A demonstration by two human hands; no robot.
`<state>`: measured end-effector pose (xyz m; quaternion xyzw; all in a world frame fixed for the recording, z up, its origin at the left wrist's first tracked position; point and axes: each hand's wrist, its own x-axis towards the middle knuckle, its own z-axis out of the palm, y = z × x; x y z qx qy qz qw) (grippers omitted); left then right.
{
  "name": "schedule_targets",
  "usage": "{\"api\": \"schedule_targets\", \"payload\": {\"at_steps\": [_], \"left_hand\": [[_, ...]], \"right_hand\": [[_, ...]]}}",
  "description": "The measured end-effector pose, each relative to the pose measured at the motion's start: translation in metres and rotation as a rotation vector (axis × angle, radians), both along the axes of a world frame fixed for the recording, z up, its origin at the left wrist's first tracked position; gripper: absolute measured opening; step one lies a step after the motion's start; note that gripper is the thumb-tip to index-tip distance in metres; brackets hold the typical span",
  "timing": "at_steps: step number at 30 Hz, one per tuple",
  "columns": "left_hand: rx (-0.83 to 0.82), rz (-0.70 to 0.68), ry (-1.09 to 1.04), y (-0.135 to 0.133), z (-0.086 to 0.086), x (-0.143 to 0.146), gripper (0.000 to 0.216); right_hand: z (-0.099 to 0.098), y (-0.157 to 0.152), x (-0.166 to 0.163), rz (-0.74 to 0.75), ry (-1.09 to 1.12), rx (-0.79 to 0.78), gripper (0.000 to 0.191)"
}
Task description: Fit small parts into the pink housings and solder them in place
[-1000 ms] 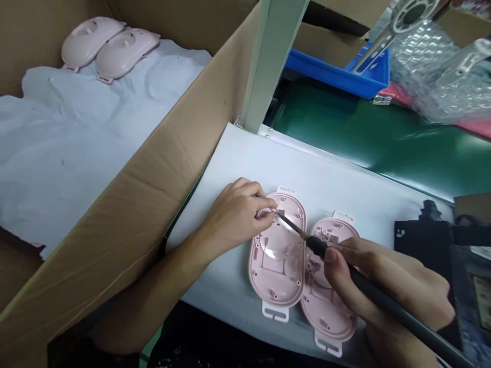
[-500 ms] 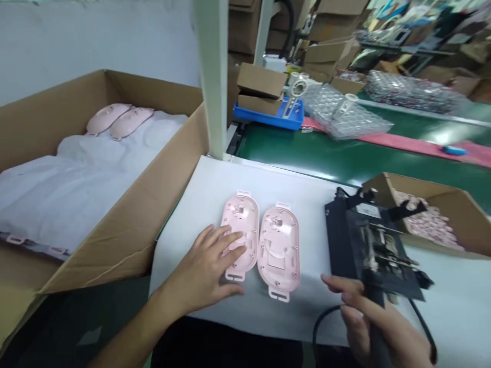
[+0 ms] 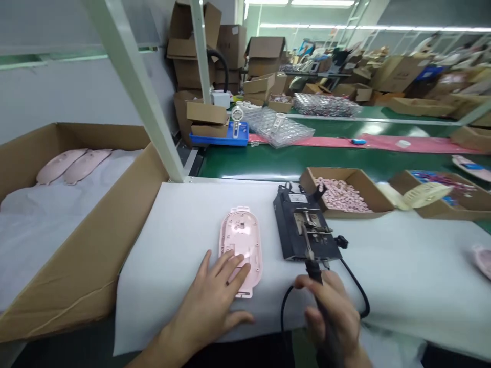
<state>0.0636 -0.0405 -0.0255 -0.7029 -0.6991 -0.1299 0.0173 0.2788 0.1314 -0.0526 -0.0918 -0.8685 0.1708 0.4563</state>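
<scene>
My left hand point(image 3: 217, 291) lies with spread fingers over the lower part of a pink plastic shell point(image 3: 245, 237) on the white work surface. A second rim shows along the shell's upper left edge, as if two are stacked. My right hand point(image 3: 333, 312), somewhat blurred, is closed around the dark handle of a soldering iron point(image 3: 313, 271). The iron's metal tip end reaches into the black box-shaped stand point(image 3: 286, 230), which has metal fittings on top. A black cable runs by the right hand.
At left stands a large cardboard box point(image 3: 92, 225) with white sheeting and two pink shells point(image 3: 86, 166). Behind the stand, a cardboard box point(image 3: 374, 204) holds small pink parts. The green conveyor point(image 3: 245, 166) carries a blue tray point(image 3: 240, 140) and bubble wrap. A white post point(image 3: 141, 97) rises at left.
The two shells lay side by side; now they appear as one overlapping stack under my left hand. My view has swung up and to the right. My right hand is now nearer the stand.
</scene>
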Motion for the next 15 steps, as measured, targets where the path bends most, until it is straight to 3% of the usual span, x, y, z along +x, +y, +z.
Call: {"api": "schedule_targets", "payload": {"at_steps": [3, 5, 10, 13, 15], "left_hand": [[0.116, -0.045, 0.056, -0.001, -0.022, -0.015, 0.052], [0.200, -0.067, 0.057, 0.001, -0.029, -0.026, 0.058], [0.334, -0.013, -0.004, 0.010, -0.016, -0.035, 0.058], [0.372, 0.020, -0.058, 0.016, 0.003, -0.032, 0.052], [0.391, 0.010, -0.071, 0.022, 0.021, -0.024, 0.051]], "right_hand": [[0.018, 0.047, 0.005, -0.270, 0.033, -0.017, 0.026], [0.035, 0.082, 0.001, -0.377, -0.096, 0.023, 0.018], [0.065, 0.157, -0.002, -0.183, -0.397, 0.089, 0.018], [0.059, 0.176, 0.015, -0.116, -0.484, 0.099, 0.037], [0.051, 0.169, 0.031, -0.137, -0.491, 0.065, 0.049]]}}
